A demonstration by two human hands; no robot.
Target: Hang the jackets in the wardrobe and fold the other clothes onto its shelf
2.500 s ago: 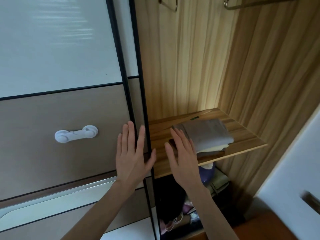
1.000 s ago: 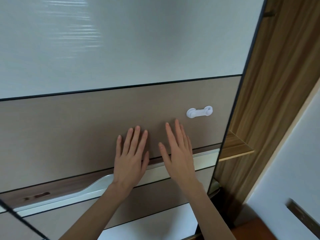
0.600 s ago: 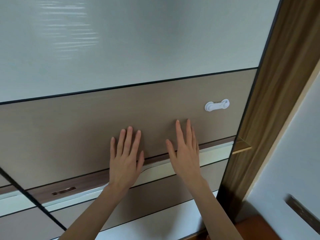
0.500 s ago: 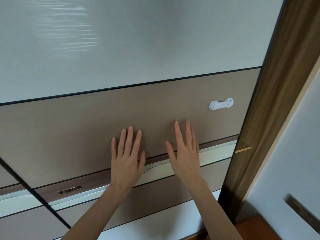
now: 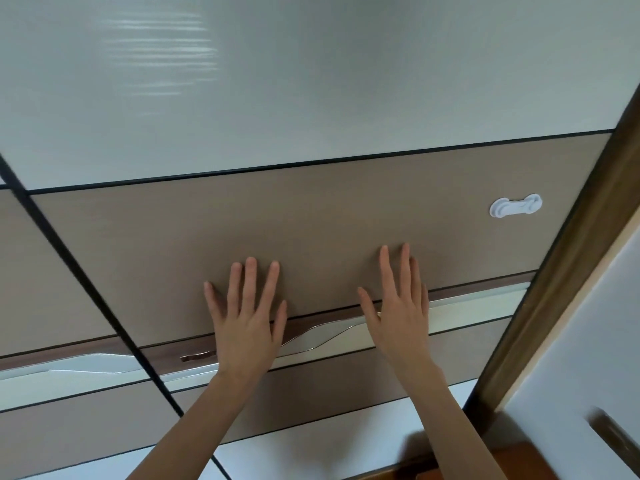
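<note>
Brown-panelled sliding door [image 5: 311, 220] now covers the wardrobe fully; the shelf gap seen earlier at its right edge is gone. Left hand [image 5: 246, 323] and right hand [image 5: 398, 313] press flat on it, fingers spread. White latch [image 5: 515, 206] sits near the wooden frame [image 5: 571, 271].
</note>
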